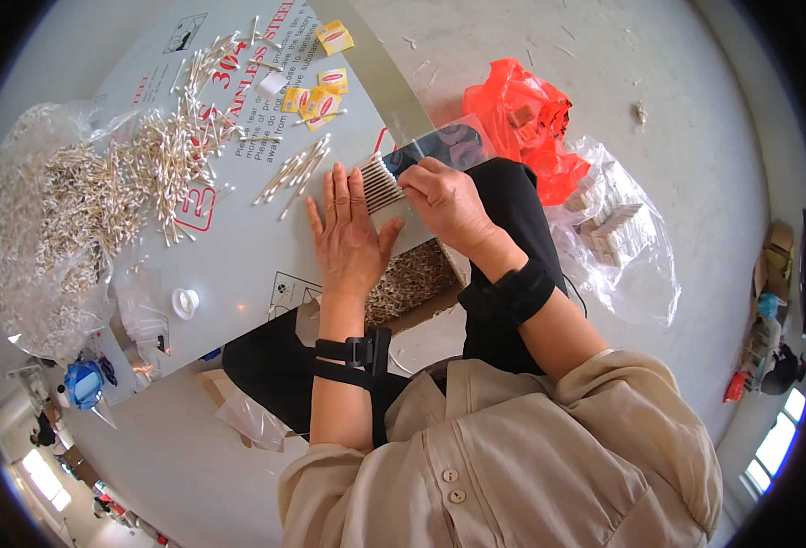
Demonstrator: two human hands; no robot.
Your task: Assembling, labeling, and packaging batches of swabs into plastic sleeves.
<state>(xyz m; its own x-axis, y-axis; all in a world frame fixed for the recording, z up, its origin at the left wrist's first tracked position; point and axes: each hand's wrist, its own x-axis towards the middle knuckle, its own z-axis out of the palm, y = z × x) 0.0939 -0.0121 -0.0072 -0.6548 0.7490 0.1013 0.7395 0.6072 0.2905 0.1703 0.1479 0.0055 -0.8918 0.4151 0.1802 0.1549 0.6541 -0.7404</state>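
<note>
A neat row of cotton swabs lies side by side at the table's edge. My left hand rests flat with fingers stretched out, its fingertips beside the left end of the row. At the row's other end my right hand is closed, fingers curled and pinched; what they grip is hidden. Just beyond its knuckles lies a clear plastic sleeve with a dark printed panel. A small loose bunch of swabs lies left of my left fingertips.
Heaped swabs spill from a large clear bag at left. Small yellow packets and a white cap sit on the table. An open box of swabs is by my lap. Red and clear bags lie right.
</note>
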